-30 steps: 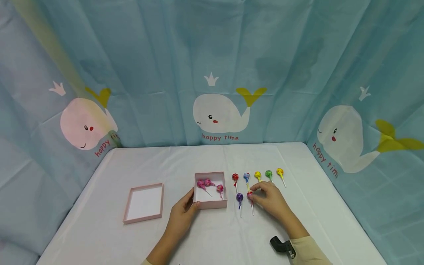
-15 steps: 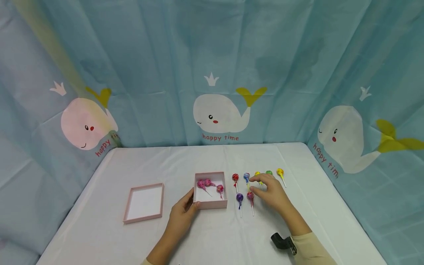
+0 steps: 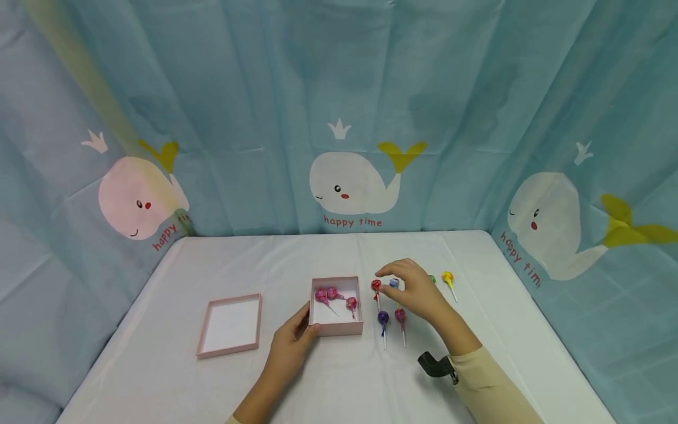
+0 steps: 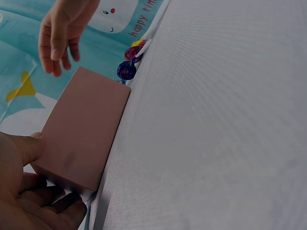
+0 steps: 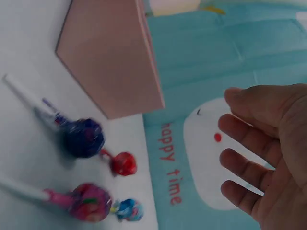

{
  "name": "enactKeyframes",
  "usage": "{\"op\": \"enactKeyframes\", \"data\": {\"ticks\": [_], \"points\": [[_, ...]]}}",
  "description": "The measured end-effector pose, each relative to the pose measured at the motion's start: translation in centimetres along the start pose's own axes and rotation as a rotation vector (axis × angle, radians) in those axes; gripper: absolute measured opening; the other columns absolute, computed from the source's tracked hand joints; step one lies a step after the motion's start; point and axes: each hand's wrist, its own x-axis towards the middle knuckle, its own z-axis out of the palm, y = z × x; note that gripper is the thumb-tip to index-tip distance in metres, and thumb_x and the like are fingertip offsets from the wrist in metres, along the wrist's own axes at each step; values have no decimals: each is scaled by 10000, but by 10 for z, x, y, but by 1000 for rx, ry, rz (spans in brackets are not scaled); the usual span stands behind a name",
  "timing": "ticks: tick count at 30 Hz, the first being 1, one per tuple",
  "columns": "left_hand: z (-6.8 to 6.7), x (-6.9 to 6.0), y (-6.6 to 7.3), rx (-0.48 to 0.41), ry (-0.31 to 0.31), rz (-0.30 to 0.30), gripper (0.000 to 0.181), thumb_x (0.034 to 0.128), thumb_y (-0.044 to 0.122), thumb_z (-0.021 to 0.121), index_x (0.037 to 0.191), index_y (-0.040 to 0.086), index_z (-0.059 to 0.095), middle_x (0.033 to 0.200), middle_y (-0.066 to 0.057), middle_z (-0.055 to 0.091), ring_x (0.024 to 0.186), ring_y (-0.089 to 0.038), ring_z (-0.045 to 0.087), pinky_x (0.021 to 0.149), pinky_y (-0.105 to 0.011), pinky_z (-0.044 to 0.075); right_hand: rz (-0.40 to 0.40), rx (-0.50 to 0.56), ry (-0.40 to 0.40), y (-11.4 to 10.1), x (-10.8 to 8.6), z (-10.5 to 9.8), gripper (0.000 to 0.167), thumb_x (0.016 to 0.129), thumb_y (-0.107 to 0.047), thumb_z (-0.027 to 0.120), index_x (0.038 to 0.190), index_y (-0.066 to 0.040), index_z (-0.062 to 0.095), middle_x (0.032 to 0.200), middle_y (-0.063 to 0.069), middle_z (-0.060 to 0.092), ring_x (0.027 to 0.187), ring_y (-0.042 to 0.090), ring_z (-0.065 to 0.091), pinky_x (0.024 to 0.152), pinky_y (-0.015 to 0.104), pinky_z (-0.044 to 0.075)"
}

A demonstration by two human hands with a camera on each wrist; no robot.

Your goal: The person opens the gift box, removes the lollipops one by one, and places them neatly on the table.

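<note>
My left hand (image 3: 288, 347) grips the near left corner of an open pink box (image 3: 336, 331), thumb on its front wall. Three pink-wrapped lollipops (image 3: 321, 294) lie in the box. My right hand (image 3: 418, 291) holds nothing; its thumb and fingers are spread above a red lollipop (image 3: 376, 285) and a blue lollipop (image 3: 394, 283). Closer to me lie a purple lollipop (image 3: 383, 318) and a pink-red lollipop (image 3: 400, 315), both large in the right wrist view. Beyond the hand, a green lollipop (image 3: 432, 278) is mostly covered, while a yellow lollipop (image 3: 448, 277) shows whole.
A shallow pink lid (image 3: 228, 352) with a white inside lies left of the box. The white-covered table (image 3: 339, 391) is enclosed by a blue whale-print curtain (image 3: 238, 176). A black device (image 3: 436, 365) sits at my right wrist.
My right hand has moved away from the pink-red lollipop, up and leftward to above the red and blue ones, its fingers spreading. The left hand and the box have stayed in place.
</note>
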Motion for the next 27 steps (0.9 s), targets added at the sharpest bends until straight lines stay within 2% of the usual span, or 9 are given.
{"op": "enactKeyframes", "data": {"ticks": [4, 13, 17, 20, 27], "points": [[0, -1, 0, -14, -13, -3, 687, 966, 358, 715, 1549, 109, 451, 1583, -60, 453, 1449, -250, 450, 1146, -323, 421, -70, -23, -48, -14, 13, 1, 225, 912, -250, 808, 1130, -242, 756, 1170, -94, 724, 1198, 171, 589, 1047, 465, 539], [1, 1, -2, -13, 1, 20, 667, 974, 325, 709, 1545, 93, 455, 1577, -81, 461, 1447, -273, 450, 1144, -333, 415, -142, -64, -145, -39, 45, 10, 257, 922, -214, 791, 1178, -214, 758, 1185, -85, 725, 1211, 160, 590, 1071, 427, 523], [1, 1, -3, -18, -2, 9, 657, 975, 317, 709, 1544, 103, 460, 1576, -74, 463, 1452, -260, 444, 1158, -340, 409, -169, -77, -192, -49, 55, 17, 273, 929, -219, 782, 1199, -189, 759, 1199, -73, 732, 1224, 174, 591, 1086, 422, 511], [0, 1, -2, -18, -5, 10, 653, 980, 306, 706, 1545, 96, 456, 1577, -78, 461, 1455, -261, 442, 1164, -356, 406, -168, -68, -226, -56, 61, 23, 282, 930, -215, 778, 1209, -181, 757, 1218, -60, 731, 1232, 179, 593, 1102, 431, 500], [0, 0, -3, -12, 0, 14, 670, 970, 327, 713, 1543, 89, 459, 1568, -89, 474, 1445, -268, 456, 1166, -364, 410, -133, -56, -294, -64, 67, 42, 298, 921, -226, 781, 1217, -202, 764, 1226, -70, 730, 1196, 161, 599, 1047, 412, 522]]}}
